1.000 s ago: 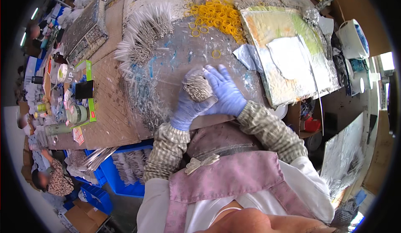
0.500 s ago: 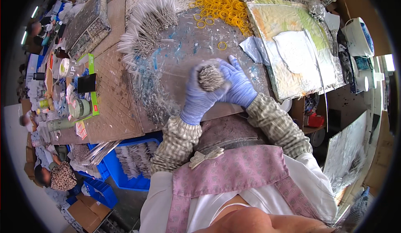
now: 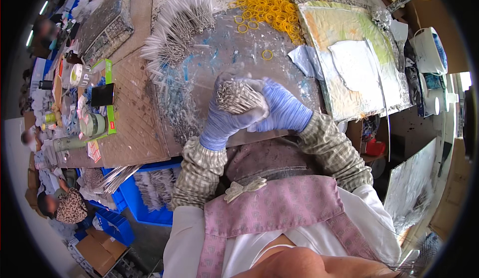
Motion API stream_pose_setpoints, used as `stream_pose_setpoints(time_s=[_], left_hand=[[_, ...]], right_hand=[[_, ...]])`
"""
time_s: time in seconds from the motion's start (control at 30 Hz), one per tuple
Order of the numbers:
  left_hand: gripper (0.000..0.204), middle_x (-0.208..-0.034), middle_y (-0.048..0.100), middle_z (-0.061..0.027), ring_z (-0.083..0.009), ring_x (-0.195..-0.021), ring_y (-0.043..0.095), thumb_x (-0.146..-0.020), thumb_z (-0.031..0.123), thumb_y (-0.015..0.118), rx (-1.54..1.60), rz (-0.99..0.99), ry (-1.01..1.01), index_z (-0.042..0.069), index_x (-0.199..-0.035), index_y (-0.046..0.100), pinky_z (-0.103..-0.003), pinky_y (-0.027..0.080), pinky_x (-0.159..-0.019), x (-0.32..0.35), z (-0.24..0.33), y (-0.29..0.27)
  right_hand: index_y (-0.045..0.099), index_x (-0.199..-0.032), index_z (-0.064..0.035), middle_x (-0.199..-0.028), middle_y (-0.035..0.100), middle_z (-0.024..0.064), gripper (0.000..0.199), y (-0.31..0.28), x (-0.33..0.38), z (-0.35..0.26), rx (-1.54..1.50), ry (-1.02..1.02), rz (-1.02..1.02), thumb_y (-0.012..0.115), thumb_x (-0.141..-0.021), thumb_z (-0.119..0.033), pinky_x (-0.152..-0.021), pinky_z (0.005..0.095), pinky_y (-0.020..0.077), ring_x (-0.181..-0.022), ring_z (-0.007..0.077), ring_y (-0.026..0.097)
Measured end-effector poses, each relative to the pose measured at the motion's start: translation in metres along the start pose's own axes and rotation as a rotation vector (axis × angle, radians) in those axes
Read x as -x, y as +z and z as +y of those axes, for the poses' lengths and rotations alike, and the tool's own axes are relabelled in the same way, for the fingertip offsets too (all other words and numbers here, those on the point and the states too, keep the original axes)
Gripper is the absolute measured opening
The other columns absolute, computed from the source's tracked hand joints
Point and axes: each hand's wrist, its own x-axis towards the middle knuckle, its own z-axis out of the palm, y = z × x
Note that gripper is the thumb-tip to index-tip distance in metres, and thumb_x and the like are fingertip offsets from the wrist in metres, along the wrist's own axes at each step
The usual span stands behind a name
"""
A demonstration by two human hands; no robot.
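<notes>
My left hand [image 3: 225,124], in a blue-violet glove, is wrapped around a bundle of thin wire-stemmed brushes [image 3: 240,96]. The silvery wire ends face up, tilted toward the left. Pressed against the bundle's right side is my right hand [image 3: 285,106], gloved alike, with its fingers curled in and partly hidden. Motion blurs the left fingertips. Beyond my hands, a fanned heap of similar brushes [image 3: 177,26], white bristles outward, lies on the worktable [image 3: 227,43]. A pile of yellow rubber bands [image 3: 269,11] is at the far middle, with a single yellow band [image 3: 267,55] nearer to me.
To the right, a stained padded board [image 3: 344,21] carries a white sheet [image 3: 354,63]. At the left lie cardboard [image 3: 127,113], a dark phone [image 3: 103,95] and a jar [image 3: 93,125]. Below the table edge sits a blue bin [image 3: 144,205] of brushes. Another person [image 3: 70,205] is at lower left.
Both hands have shifted with the bundle, the left one left and slightly down. The bundle has tipped from nearly upright to leaning left, so more of its side shows.
</notes>
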Motion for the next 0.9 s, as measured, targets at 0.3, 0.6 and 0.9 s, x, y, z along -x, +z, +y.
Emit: stream_pose_setpoints(time_s=[0.3, 0.6, 0.9], left_hand=[[0.093, -0.124, 0.060, -0.0103, -0.0201, -0.115, 0.059, -0.066, 0.030, 0.094, -0.264, 0.066, 0.034, 0.002, -0.139, 0.043, -0.035, 0.051, -0.099, -0.010, -0.054, 0.012], [0.091, -0.119, 0.061, -0.0087, -0.0187, -0.110, 0.061, -0.067, 0.038, 0.093, 0.018, -0.047, -0.120, 0.003, -0.135, 0.045, -0.033, 0.052, -0.097, -0.005, -0.021, -0.004], [0.083, -0.128, 0.061, -0.0125, -0.0222, -0.116, 0.061, -0.069, 0.020, 0.093, -0.269, 0.181, 0.210, 0.008, -0.136, 0.046, -0.035, 0.052, -0.098, -0.025, -0.044, 0.019]], right_hand=[[0.041, -0.146, -0.0031, -0.142, 0.049, 0.0211, 0.104, 0.021, 0.011, 0.037, 0.542, -0.016, 0.240, 0.082, -0.067, -0.057, -0.121, 0.0536, 0.0183, -0.141, 0.0385, 0.037], [0.050, -0.136, -0.0033, -0.127, 0.058, 0.0254, 0.096, -0.015, -0.002, -0.008, -0.370, 0.050, -0.158, 0.089, -0.061, -0.050, -0.101, 0.0502, 0.0434, -0.121, 0.0444, 0.054], [0.037, -0.148, -0.0039, -0.145, 0.048, 0.0189, 0.112, 0.022, 0.004, 0.036, 0.508, 0.012, 0.240, 0.078, -0.064, -0.066, -0.120, 0.0593, 0.0130, -0.142, 0.0357, 0.038]])
